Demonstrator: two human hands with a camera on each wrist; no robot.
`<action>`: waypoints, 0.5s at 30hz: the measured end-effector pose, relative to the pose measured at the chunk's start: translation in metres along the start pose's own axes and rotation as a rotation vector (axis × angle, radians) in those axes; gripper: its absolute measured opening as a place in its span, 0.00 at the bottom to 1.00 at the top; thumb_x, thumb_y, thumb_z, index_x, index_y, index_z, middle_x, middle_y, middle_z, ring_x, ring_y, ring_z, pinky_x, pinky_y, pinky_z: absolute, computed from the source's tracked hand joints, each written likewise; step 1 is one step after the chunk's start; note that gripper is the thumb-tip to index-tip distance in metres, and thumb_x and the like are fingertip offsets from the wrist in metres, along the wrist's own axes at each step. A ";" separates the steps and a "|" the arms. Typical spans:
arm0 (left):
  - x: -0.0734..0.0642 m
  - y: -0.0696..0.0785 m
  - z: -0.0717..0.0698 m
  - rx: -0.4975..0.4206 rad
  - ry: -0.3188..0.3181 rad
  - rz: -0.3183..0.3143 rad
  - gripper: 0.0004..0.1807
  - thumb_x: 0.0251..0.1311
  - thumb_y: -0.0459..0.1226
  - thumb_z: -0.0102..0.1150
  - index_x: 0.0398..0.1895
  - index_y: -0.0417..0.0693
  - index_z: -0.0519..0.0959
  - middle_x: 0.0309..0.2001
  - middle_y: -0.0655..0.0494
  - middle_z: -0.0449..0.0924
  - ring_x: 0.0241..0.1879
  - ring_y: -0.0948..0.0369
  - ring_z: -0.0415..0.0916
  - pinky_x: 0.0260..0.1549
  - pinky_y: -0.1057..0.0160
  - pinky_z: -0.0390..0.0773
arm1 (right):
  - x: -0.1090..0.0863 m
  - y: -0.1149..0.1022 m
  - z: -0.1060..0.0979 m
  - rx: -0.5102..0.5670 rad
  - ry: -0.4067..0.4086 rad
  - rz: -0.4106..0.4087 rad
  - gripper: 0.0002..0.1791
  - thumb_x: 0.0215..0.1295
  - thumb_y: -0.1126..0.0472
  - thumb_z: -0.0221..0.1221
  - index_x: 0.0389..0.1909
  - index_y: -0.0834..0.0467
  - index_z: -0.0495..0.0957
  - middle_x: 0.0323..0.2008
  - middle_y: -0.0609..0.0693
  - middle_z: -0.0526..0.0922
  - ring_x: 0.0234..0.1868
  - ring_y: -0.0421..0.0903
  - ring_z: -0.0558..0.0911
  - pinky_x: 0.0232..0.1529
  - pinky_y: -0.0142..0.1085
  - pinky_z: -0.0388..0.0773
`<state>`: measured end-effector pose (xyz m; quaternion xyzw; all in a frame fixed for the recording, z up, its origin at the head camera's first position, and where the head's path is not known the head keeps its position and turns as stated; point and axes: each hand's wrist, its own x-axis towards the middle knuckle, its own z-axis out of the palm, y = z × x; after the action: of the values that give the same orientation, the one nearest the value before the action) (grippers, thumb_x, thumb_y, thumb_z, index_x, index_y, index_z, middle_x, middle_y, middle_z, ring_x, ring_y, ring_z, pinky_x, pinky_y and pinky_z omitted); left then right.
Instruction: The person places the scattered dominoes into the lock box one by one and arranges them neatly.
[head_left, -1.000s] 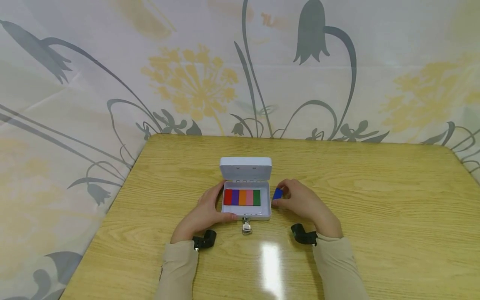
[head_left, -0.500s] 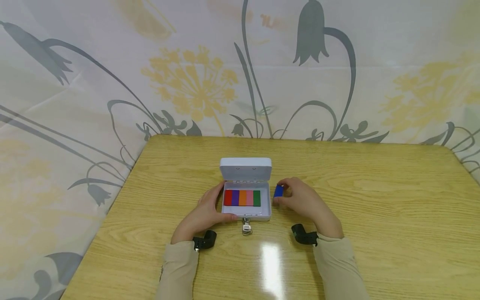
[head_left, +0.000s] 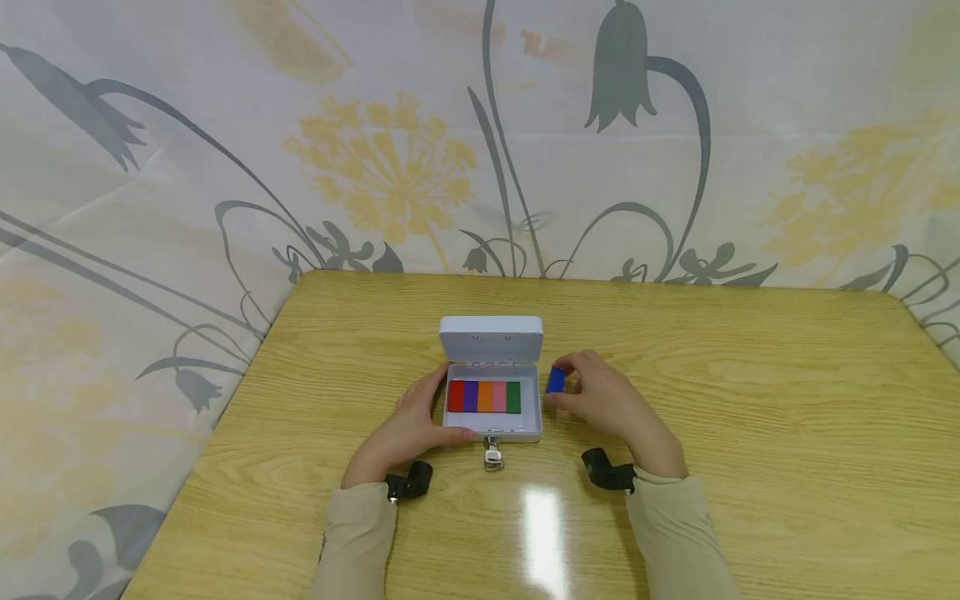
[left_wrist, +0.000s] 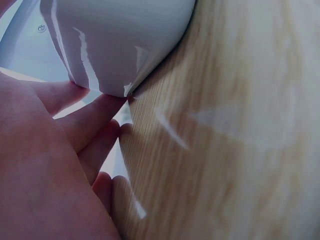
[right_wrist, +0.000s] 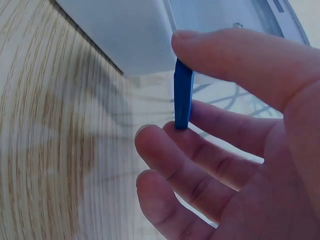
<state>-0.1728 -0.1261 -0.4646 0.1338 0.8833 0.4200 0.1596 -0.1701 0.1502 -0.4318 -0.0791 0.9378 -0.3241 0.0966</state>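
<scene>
A white metal box (head_left: 531, 423) stands on the table with its lid (head_left: 491, 340) raised at the back. Inside lies a row of flat coloured blocks: red (head_left: 456, 397), purple (head_left: 470, 397), orange (head_left: 485, 397), pink (head_left: 499, 397) and green (head_left: 513, 397). My left hand (head_left: 411, 423) grips the box, thumb at the front rim and fingers along its left side. Just right of the box, my right hand (head_left: 600, 402) pinches a blue block (right_wrist: 183, 95) between thumb and fingertips. In the right wrist view the block is upright, held above the table beside the box wall.
From the box's front hangs a small metal clasp (head_left: 492, 455). The wooden table (head_left: 750, 400) runs back to a wall covering (head_left: 555, 142) printed with flowers. Black wrist cameras, left (head_left: 411, 480) and right (head_left: 606, 470), jut inward from the sleeves.
The blue block has turned a little in my right hand's pinch and shows more of its face, while the fingers rose slightly. My left hand and the box stay where they were.
</scene>
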 end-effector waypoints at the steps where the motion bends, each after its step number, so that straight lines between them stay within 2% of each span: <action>1: 0.000 0.000 0.000 -0.003 0.000 -0.001 0.59 0.32 0.56 0.71 0.69 0.64 0.45 0.66 0.60 0.50 0.63 0.56 0.45 0.58 0.46 0.48 | 0.000 0.000 0.000 0.001 -0.001 -0.004 0.27 0.52 0.50 0.63 0.51 0.60 0.71 0.44 0.52 0.71 0.34 0.45 0.72 0.31 0.35 0.70; 15: 0.000 0.000 0.000 -0.015 0.003 0.011 0.59 0.32 0.55 0.71 0.69 0.64 0.46 0.66 0.60 0.50 0.63 0.57 0.45 0.58 0.46 0.47 | -0.002 -0.005 0.000 0.014 0.009 -0.034 0.27 0.55 0.48 0.59 0.52 0.58 0.71 0.42 0.51 0.72 0.34 0.44 0.71 0.30 0.35 0.69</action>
<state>-0.1730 -0.1260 -0.4651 0.1369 0.8797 0.4275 0.1568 -0.1679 0.1467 -0.4280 -0.0928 0.9345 -0.3324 0.0873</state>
